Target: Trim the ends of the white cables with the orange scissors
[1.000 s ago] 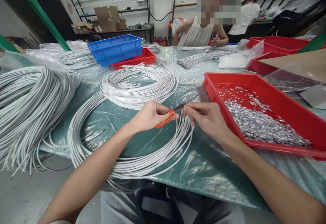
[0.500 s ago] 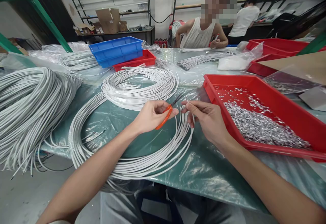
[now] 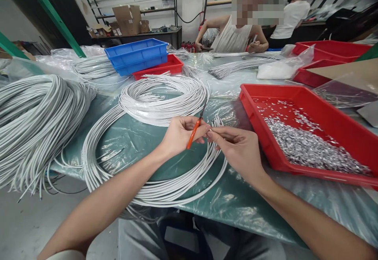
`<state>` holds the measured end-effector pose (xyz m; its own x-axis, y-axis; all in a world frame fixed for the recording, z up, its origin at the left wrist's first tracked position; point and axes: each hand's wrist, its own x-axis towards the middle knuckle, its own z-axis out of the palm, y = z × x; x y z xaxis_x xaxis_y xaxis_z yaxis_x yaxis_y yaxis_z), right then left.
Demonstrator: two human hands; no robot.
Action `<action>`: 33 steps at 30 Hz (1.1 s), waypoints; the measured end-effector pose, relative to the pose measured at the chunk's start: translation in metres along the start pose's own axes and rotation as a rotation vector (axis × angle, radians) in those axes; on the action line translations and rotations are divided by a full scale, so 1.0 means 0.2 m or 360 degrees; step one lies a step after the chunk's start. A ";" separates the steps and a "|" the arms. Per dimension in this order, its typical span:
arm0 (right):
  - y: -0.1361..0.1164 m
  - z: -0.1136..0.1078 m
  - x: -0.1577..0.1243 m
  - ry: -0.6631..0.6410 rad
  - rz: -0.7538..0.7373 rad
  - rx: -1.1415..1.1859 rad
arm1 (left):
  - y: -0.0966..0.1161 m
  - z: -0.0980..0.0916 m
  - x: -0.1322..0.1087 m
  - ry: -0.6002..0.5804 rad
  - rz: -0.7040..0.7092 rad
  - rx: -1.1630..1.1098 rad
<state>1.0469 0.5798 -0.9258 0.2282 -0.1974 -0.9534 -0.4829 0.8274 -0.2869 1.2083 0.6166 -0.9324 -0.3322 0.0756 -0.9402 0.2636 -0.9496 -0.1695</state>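
Note:
My left hand (image 3: 180, 137) is closed around orange-handled scissors (image 3: 194, 132), whose dark, thin blades point up and away from me. Its thumb and fingertips meet those of my right hand (image 3: 240, 147) over the table. Between my right fingertips is the end of a white cable, mostly covered by the fingers. Below both hands lies a coil of white cables (image 3: 177, 192), its bunched cut ends standing up just behind my right fingers. Another white cable coil (image 3: 165, 114) rests right behind my left hand.
A red tray (image 3: 295, 170) of small silvery metal pieces (image 3: 313, 145) is on the right. At left, a thick grey-white cable bundle (image 3: 38, 126) hangs over the table edge. Blue (image 3: 138, 59) and red bins stand farther back. A person (image 3: 236, 39) sits across the table holding a pen-like object.
My hands have come together, fingertips now touching. The scissors have turned more upright in my left hand, and my right hand has shifted slightly down.

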 end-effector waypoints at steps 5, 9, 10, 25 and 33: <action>-0.01 0.01 -0.01 0.0045 -0.0021 0.0033 | 0.01 0.01 -0.01 0.0030 -0.0075 -0.0122; -0.03 0.00 0.00 -0.0097 0.0086 0.0216 | 0.00 0.00 0.00 0.0025 0.0006 -0.0104; -0.02 0.00 0.01 -0.0133 0.0121 0.0232 | 0.00 0.00 0.00 0.0022 0.0029 -0.0074; 0.01 -0.01 0.05 -0.0458 0.0124 0.0388 | -0.01 -0.01 0.01 -0.0027 0.0153 0.0091; 0.01 -0.03 0.06 -0.0667 0.0528 0.0897 | 0.03 -0.01 0.00 0.0163 0.0011 -0.0025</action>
<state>1.0440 0.5756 -0.9379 0.5021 0.2296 -0.8338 -0.1044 0.9732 0.2051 1.2116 0.6115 -0.9340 -0.2362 0.1002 -0.9665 0.2798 -0.9455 -0.1664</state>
